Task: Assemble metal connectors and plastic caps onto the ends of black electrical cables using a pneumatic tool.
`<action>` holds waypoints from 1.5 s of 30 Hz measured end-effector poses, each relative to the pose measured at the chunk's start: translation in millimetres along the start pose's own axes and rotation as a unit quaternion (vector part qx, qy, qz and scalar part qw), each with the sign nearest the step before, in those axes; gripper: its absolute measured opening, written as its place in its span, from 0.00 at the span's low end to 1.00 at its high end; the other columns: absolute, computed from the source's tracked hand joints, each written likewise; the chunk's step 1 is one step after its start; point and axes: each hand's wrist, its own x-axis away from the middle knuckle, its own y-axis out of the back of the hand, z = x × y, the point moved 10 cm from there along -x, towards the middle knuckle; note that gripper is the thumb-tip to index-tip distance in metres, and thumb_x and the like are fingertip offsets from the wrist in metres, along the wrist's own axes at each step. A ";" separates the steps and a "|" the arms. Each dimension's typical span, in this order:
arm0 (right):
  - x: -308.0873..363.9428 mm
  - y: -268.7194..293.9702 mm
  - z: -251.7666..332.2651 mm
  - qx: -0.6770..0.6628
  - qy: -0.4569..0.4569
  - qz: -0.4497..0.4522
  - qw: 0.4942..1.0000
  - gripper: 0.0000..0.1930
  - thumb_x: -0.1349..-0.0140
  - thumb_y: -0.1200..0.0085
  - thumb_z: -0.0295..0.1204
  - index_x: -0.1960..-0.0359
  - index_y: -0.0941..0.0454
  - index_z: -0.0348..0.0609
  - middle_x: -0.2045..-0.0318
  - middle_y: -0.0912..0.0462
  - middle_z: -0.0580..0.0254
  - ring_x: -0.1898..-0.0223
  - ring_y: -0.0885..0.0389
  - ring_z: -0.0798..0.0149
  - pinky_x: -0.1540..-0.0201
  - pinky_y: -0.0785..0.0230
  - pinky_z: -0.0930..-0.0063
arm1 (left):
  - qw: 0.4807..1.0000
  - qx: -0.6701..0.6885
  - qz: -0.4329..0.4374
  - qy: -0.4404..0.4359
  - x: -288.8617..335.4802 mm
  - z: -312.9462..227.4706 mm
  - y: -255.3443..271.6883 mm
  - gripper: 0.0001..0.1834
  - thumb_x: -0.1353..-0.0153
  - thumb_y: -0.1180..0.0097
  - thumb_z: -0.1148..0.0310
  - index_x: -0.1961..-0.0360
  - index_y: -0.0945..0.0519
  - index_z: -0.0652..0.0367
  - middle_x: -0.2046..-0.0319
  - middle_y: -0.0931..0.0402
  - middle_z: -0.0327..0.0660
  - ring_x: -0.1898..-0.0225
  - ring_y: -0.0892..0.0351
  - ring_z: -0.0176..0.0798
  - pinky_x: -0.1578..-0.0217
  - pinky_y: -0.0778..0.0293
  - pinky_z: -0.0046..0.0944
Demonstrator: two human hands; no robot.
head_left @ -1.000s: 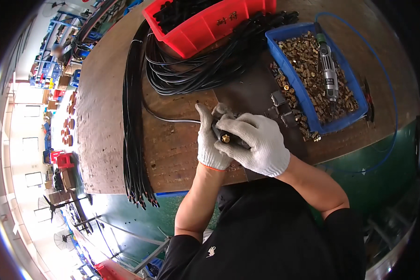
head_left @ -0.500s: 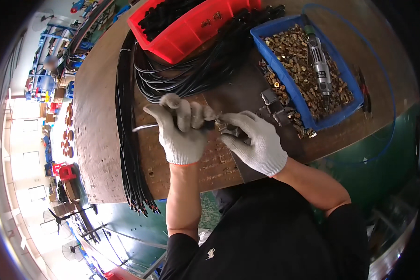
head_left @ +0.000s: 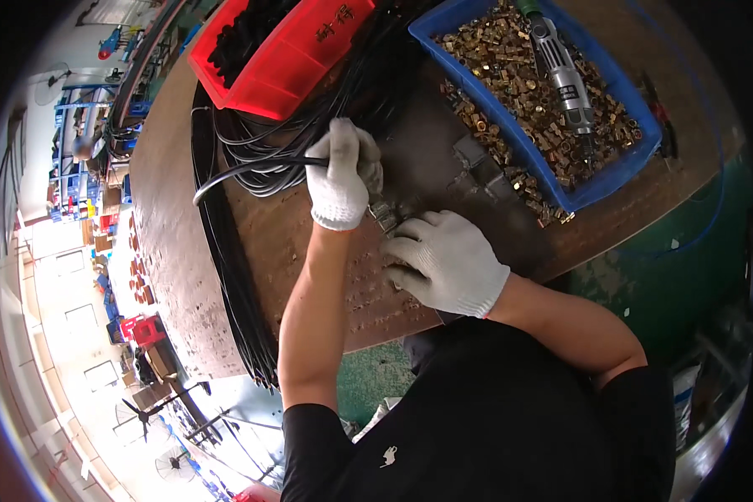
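nearest, your black shirt [head_left: 485, 402]; above it, your right hand [head_left: 448, 259], white-gloved, resting low over the table [head_left: 171, 176], fingers bent, whether gripping anything cannot be told; just beyond its fingertips, one small metal piece [head_left: 383, 216], blurred, lying between your two hands; next, your left hand [head_left: 343, 180], white-gloved, fingers closed round a black cable [head_left: 224, 176]; the cable runs out leftward from your fist and bends, crossing above a long tied bundle of cables [head_left: 226, 268]; to the right of your hands, two grey metal blocks [head_left: 470, 151], just beside a blue tray [head_left: 615, 177]; in the tray, many brass fittings [head_left: 510, 84], with a silver power tool [head_left: 569, 92] lying on top; right of the tray, a red-handled tool [head_left: 663, 125]; farther up, a loose coil of cables [head_left: 268, 180], partly under a red bin [head_left: 284, 71] of black parts [head_left: 247, 38]; far left, red stools [head_left: 148, 330] and a fan [head_left: 142, 412].
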 end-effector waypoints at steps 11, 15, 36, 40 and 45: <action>4.8 9.1 -10.5 -0.049 -0.031 -0.043 0.997 0.15 0.38 0.32 0.38 0.53 0.15 0.47 0.60 0.13 0.56 0.59 0.14 0.49 0.53 0.22 0.54 | 0.958 0.287 -0.012 -0.005 18.5 -9.1 5.4 0.31 0.18 0.58 0.41 0.76 0.33 0.51 0.87 0.50 0.30 0.86 0.48 0.33 0.82 0.43 0.39; 4.8 29.4 -30.5 -0.271 -0.257 -0.084 0.924 0.30 0.38 0.27 0.42 0.39 0.24 0.44 0.56 0.12 0.53 0.58 0.10 0.52 0.52 0.18 0.58 | 0.840 0.542 0.009 -0.037 48.2 -42.2 7.2 0.26 0.18 0.58 0.42 0.64 0.23 0.51 0.81 0.38 0.34 0.75 0.35 0.34 0.63 0.29 0.41; -10.9 39.6 30.6 -0.287 -0.040 -0.081 0.954 0.21 0.41 0.25 0.22 0.47 0.17 0.39 0.53 0.10 0.55 0.55 0.09 0.65 0.51 0.17 0.71 | 0.817 0.556 -0.045 0.145 120.2 24.0 -21.7 0.26 0.20 0.51 0.40 0.69 0.23 0.49 0.72 0.25 0.34 0.67 0.23 0.35 0.61 0.23 0.38; -11.2 47.1 39.0 -0.271 0.010 -0.093 0.958 0.21 0.42 0.25 0.21 0.47 0.16 0.40 0.57 0.11 0.55 0.59 0.11 0.63 0.56 0.18 0.69 | 0.826 0.520 -0.125 0.179 126.2 29.6 -17.4 0.27 0.21 0.51 0.38 0.68 0.23 0.48 0.73 0.27 0.32 0.68 0.24 0.32 0.64 0.25 0.36; -13.7 48.1 46.5 -0.251 0.047 -0.076 0.964 0.21 0.42 0.25 0.21 0.47 0.17 0.40 0.58 0.13 0.56 0.62 0.13 0.62 0.59 0.20 0.68 | 0.814 0.571 -0.036 0.103 122.8 22.5 -17.1 0.26 0.26 0.45 0.36 0.62 0.23 0.49 0.70 0.24 0.33 0.66 0.22 0.32 0.64 0.23 0.35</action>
